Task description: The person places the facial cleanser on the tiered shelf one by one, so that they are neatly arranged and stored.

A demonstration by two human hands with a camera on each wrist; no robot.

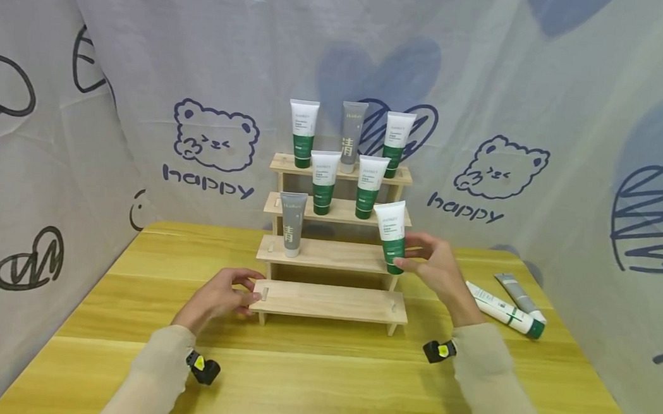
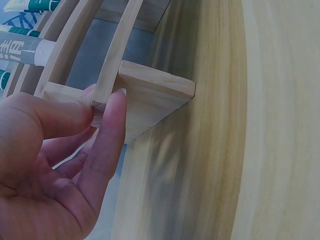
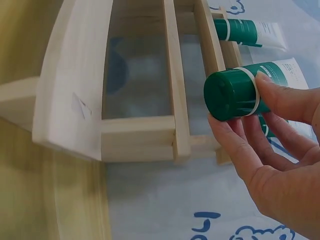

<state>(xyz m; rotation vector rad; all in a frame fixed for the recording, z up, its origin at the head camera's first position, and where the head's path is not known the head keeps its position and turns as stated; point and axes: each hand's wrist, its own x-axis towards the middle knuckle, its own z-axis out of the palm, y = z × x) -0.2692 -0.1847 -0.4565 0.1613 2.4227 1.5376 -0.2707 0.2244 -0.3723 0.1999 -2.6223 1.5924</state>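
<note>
My right hand point(image 1: 436, 267) grips a white and green squeeze tube point(image 1: 391, 233) near its green cap, at the right end of the second-lowest step. In the right wrist view the capped end of this tube point(image 3: 231, 95) stands apart from the wooden step. My left hand point(image 1: 222, 296) pinches the left end of the lowest step of a wooden tiered display stand point(image 1: 328, 300). The left wrist view has the thumb and a finger of the left hand point(image 2: 65, 160) on the board's edge. A grey tube point(image 1: 293, 223) stands at the left on the second-lowest step.
Higher on the stand are more upright tubes, including a white and green tube point(image 1: 324, 181) and a grey tube point(image 1: 352, 135). To the right, a white tube point(image 1: 504, 311) and a grey tube point(image 1: 520, 296) lie on the yellow wooden table point(image 1: 320, 383). Behind hangs a printed curtain point(image 1: 221, 48).
</note>
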